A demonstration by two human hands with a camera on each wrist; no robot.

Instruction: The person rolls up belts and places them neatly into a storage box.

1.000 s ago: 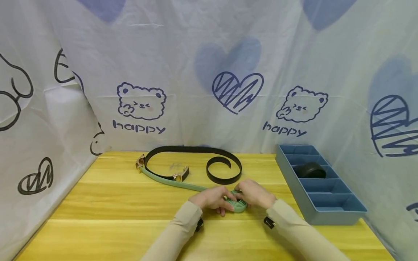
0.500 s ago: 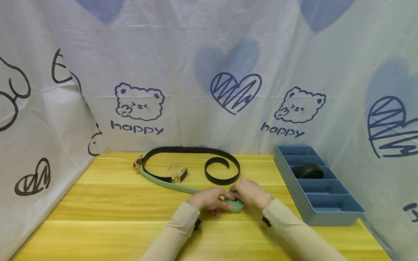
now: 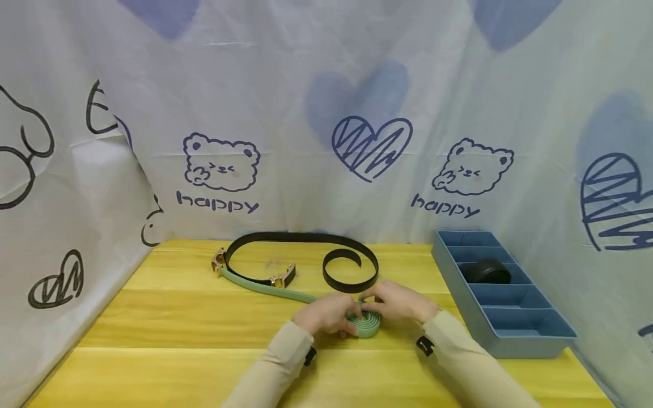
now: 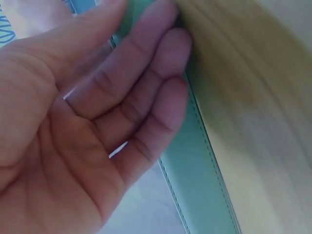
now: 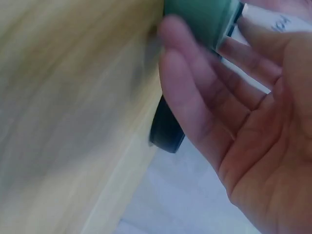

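Observation:
A green belt lies on edge, its right part wound into a tight coil (image 3: pixel 368 328) and its straight strap (image 3: pixel 275 291) running left to a gold buckle (image 3: pixel 219 262). My left hand (image 3: pixel 329 314) grips the coil's left side with thumb and fingers; in the left wrist view the curled fingers lie against the stitched green strap (image 4: pixel 187 170). From the right, my right hand (image 3: pixel 400 302) holds the coil, its fingertips over the top and far side. The right wrist view has the green roll (image 5: pixel 200 22) between thumb and fingers. Both hands partly cover the coil.
Behind the hands, a black belt (image 3: pixel 301 237) lies in a wide loop with a curled end and a gold buckle (image 3: pixel 279 280). At right stands a blue-grey divided box (image 3: pixel 530 347), with a rolled black belt (image 3: pixel 488 272) in one compartment. A printed curtain (image 3: pixel 306 198) hangs behind the table.
The coil has shifted slightly left along the strap, with both hands around it. My right fingers have moved across the coil's top toward the left hand. The black belts have stayed put.

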